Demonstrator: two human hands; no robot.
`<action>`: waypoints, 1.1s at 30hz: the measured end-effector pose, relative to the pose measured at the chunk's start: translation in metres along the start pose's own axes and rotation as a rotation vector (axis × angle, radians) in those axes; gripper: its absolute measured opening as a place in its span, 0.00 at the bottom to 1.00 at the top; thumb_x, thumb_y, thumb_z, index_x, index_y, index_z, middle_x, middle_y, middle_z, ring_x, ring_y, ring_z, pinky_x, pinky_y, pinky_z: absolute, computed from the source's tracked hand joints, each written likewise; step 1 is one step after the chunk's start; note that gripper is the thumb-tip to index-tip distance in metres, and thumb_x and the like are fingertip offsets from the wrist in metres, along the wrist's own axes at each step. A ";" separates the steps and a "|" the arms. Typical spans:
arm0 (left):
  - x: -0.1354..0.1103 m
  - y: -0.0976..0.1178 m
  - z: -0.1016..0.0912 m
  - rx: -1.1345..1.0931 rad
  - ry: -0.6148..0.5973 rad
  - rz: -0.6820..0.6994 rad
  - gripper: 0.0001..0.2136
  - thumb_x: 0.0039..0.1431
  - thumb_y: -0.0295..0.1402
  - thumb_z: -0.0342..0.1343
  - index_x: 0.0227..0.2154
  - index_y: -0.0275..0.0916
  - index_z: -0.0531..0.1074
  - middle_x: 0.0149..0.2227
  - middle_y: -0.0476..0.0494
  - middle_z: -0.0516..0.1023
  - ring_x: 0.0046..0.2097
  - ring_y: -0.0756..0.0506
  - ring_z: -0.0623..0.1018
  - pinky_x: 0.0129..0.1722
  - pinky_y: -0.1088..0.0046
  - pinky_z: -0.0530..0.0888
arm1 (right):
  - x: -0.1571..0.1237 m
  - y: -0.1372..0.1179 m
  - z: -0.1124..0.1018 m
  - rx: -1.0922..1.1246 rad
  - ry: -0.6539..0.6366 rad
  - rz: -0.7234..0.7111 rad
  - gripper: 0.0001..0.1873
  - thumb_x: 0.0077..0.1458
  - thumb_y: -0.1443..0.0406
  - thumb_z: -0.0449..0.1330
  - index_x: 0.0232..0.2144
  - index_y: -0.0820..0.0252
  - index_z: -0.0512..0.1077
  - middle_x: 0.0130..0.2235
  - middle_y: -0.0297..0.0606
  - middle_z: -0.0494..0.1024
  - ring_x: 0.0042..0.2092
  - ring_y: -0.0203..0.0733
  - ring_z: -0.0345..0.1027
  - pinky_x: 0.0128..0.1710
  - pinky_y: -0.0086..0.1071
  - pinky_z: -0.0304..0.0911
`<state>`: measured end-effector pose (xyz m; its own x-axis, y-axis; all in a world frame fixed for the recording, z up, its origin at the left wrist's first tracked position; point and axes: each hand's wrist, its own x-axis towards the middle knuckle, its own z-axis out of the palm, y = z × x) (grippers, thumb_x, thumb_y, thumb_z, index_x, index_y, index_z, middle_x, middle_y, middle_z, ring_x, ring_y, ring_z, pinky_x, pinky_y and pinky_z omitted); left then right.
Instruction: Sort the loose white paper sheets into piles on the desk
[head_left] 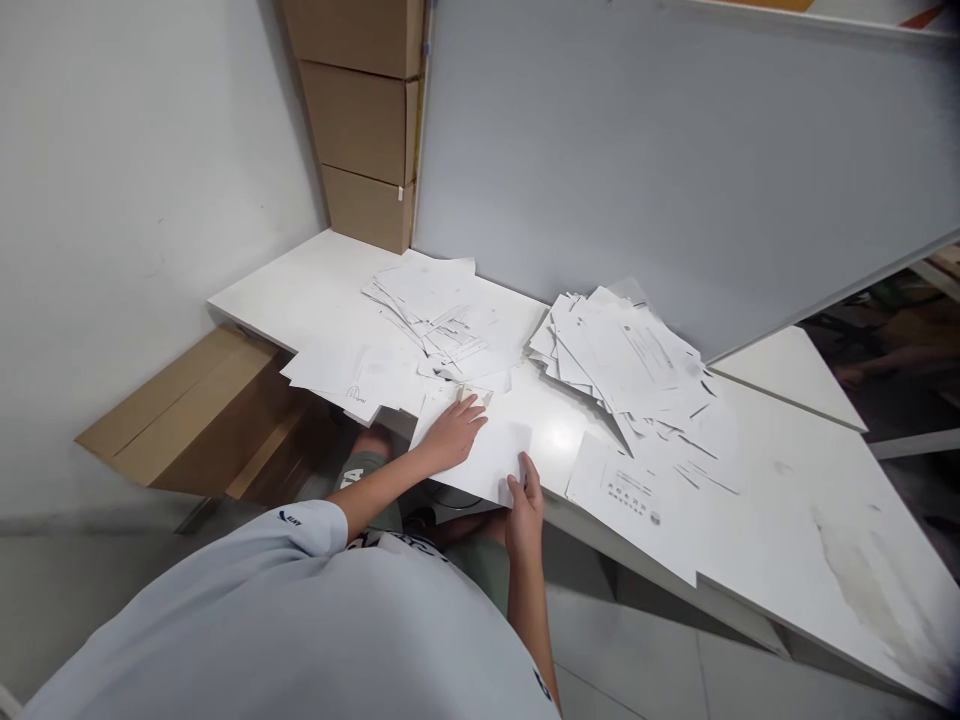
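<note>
- Overall, a corner workspace seen from above: a white wall (150, 200) on the left, a pale grey partition board (675, 170) behind, and a long white desk (787, 560) running between them.
- Three stacked cardboard boxes (360, 120) stand in the corner behind the desk, and a flattened cardboard sheet (202, 410) leans below its left end.
- At the bottom, a light blue T-shirt (262, 630) fills the foreground.
- Two untidy piles of printed paper lie on the desk: a larger pile (622, 360) on the right and a looser one (427, 310) on the left.
- A printed sheet (630, 500) lies just right of the hands, and another with a small drawn mark (352, 385) lies to their left.
- A loose white sheet (480, 450) lies at the desk's front edge between the two piles, its long axis sloping down to the right.
- The left hand (450, 435) rests flat on the sheet, fingers (469, 408) relaxed and spread, pointing up and to the right, grasping nothing.
- The right hand (525, 510), nearer the front edge, curls at the sheet's lower edge and seems to pinch it, though the angle makes that hard to confirm.
- A small beige slip (476, 396) lies just beyond the left fingertips.
</note>
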<state>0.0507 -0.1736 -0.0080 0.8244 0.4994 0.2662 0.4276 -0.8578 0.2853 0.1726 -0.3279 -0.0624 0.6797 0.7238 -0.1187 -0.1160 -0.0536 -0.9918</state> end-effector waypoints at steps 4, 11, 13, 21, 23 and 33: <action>0.001 -0.002 0.004 -0.015 0.019 0.012 0.18 0.65 0.26 0.43 0.54 0.33 0.69 0.61 0.36 0.68 0.69 0.37 0.56 0.64 0.53 0.61 | 0.001 -0.001 -0.002 0.015 -0.011 0.009 0.33 0.53 0.55 0.59 0.61 0.50 0.63 0.67 0.35 0.58 0.68 0.46 0.47 0.67 0.44 0.44; 0.001 0.001 0.007 -0.032 0.048 0.009 0.17 0.64 0.29 0.47 0.53 0.33 0.70 0.59 0.34 0.70 0.68 0.35 0.57 0.64 0.51 0.61 | -0.001 -0.009 -0.006 -0.009 -0.031 0.009 0.34 0.53 0.55 0.59 0.62 0.53 0.62 0.68 0.37 0.56 0.69 0.46 0.46 0.67 0.44 0.45; 0.000 0.001 0.007 -0.037 0.057 0.004 0.16 0.64 0.29 0.47 0.53 0.33 0.70 0.59 0.35 0.70 0.68 0.35 0.57 0.64 0.52 0.61 | -0.002 -0.011 -0.008 -0.029 -0.039 0.004 0.34 0.53 0.56 0.59 0.62 0.52 0.62 0.68 0.36 0.56 0.69 0.46 0.46 0.67 0.44 0.45; 0.001 0.001 0.008 -0.065 0.060 0.000 0.17 0.64 0.29 0.47 0.53 0.34 0.71 0.58 0.35 0.70 0.69 0.36 0.56 0.65 0.53 0.60 | 0.002 -0.001 -0.009 -0.003 -0.038 0.008 0.35 0.52 0.57 0.59 0.62 0.53 0.61 0.68 0.37 0.56 0.69 0.46 0.46 0.68 0.44 0.44; 0.001 0.002 0.006 -0.075 0.042 -0.010 0.17 0.63 0.29 0.48 0.53 0.35 0.71 0.59 0.36 0.70 0.69 0.35 0.55 0.66 0.50 0.56 | 0.003 0.002 -0.010 -0.017 -0.038 -0.001 0.36 0.52 0.56 0.59 0.62 0.54 0.61 0.68 0.38 0.56 0.69 0.46 0.46 0.67 0.44 0.45; 0.003 0.003 -0.003 -0.114 0.006 0.007 0.20 0.65 0.33 0.47 0.58 0.36 0.66 0.64 0.37 0.64 0.70 0.35 0.52 0.68 0.48 0.50 | 0.003 0.001 -0.010 -0.060 -0.013 -0.024 0.36 0.48 0.58 0.58 0.61 0.56 0.63 0.66 0.41 0.60 0.66 0.49 0.53 0.65 0.46 0.50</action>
<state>0.0533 -0.1750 -0.0038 0.8250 0.4947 0.2734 0.3766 -0.8418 0.3867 0.1818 -0.3326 -0.0637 0.6726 0.7339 -0.0951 -0.0563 -0.0773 -0.9954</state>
